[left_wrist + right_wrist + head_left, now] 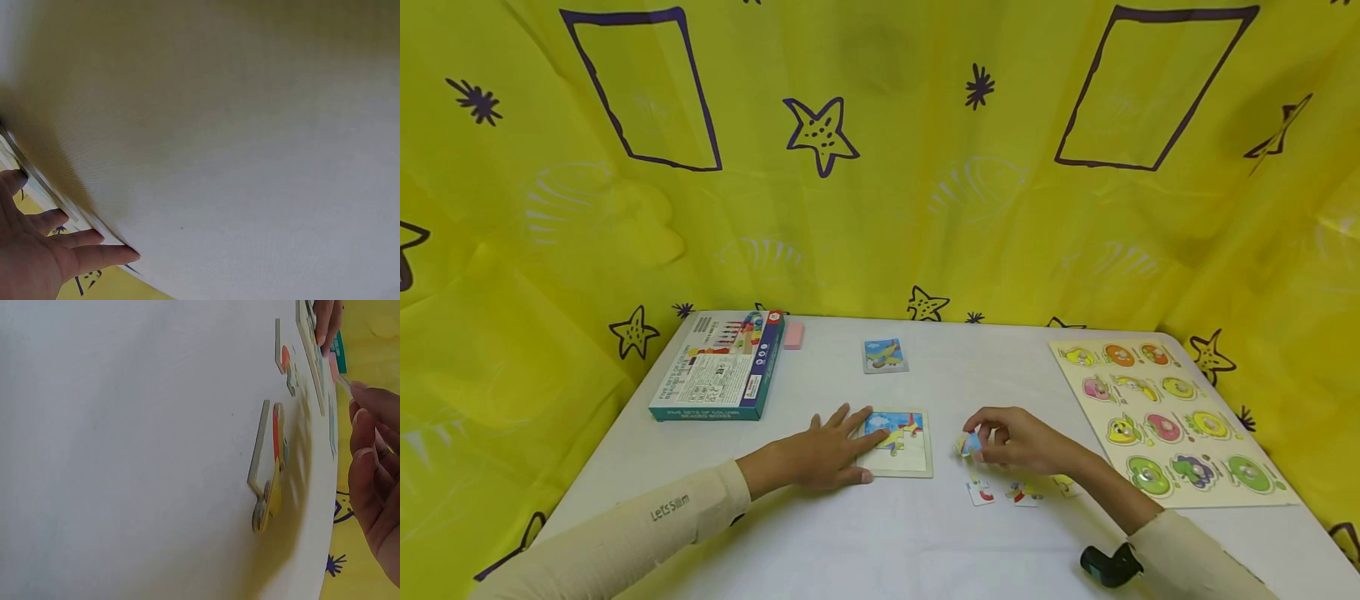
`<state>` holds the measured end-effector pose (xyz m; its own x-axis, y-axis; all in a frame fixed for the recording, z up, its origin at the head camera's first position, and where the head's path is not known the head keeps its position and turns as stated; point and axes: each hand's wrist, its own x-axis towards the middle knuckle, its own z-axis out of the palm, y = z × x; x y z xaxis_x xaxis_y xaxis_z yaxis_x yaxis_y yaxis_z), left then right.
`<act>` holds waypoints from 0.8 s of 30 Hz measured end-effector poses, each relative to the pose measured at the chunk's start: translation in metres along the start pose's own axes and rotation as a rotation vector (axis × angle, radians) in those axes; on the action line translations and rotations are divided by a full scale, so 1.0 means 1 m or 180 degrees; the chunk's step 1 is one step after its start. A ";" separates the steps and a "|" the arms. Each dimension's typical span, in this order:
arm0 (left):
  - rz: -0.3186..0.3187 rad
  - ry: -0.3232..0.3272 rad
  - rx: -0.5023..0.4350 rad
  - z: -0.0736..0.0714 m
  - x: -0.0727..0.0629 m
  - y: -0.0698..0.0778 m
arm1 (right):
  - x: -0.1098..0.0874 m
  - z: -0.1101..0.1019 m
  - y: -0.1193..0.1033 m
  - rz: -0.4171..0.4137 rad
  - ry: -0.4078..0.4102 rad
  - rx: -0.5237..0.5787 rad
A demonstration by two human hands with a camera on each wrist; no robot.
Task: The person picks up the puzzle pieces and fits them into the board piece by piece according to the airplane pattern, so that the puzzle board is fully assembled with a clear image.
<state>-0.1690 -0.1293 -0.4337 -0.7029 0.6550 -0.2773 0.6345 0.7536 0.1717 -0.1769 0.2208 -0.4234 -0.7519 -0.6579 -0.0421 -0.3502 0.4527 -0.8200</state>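
A jigsaw puzzle tray [928,450] lies on the white table, partly filled with blue, yellow and red pieces. My left hand [831,450] rests on its left side with the fingers spread. To the right of the tray, my right hand [1018,439] pinches a blue and yellow puzzle piece [967,445] above the table. The held piece shows edge-on between thumb and fingers in the right wrist view. Loose puzzle pieces lie below that hand: one with red [980,492], another of mixed colours [1024,494], and a yellowish one [1065,485] partly behind the wrist.
A small picture card with a yellow plane [884,356] lies behind the tray. At the left is a boxed set [718,367] beside a pink block [793,336]. A fruit peg board [1172,425] covers the right side. A black object [1110,567] sits by the right sleeve.
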 end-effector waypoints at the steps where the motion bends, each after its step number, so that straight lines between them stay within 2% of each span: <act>1: -0.0005 0.0002 -0.0002 0.000 0.000 0.000 | 0.002 0.002 -0.001 0.0013 -0.0009 0.0022; 6: 0.0000 0.0003 -0.0010 0.000 0.000 -0.001 | 0.013 0.008 -0.008 0.0028 -0.0051 0.0095; 15: -0.0010 -0.0019 0.0008 0.001 0.000 -0.001 | 0.032 0.019 -0.013 0.0045 -0.0033 0.0004; 24: 0.0006 0.0006 0.0035 0.000 -0.001 -0.001 | 0.051 0.033 -0.012 0.0070 0.0189 -0.0251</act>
<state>-0.1692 -0.1302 -0.4335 -0.7023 0.6565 -0.2753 0.6392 0.7518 0.1618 -0.1920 0.1621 -0.4350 -0.7908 -0.6116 -0.0236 -0.3745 0.5141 -0.7717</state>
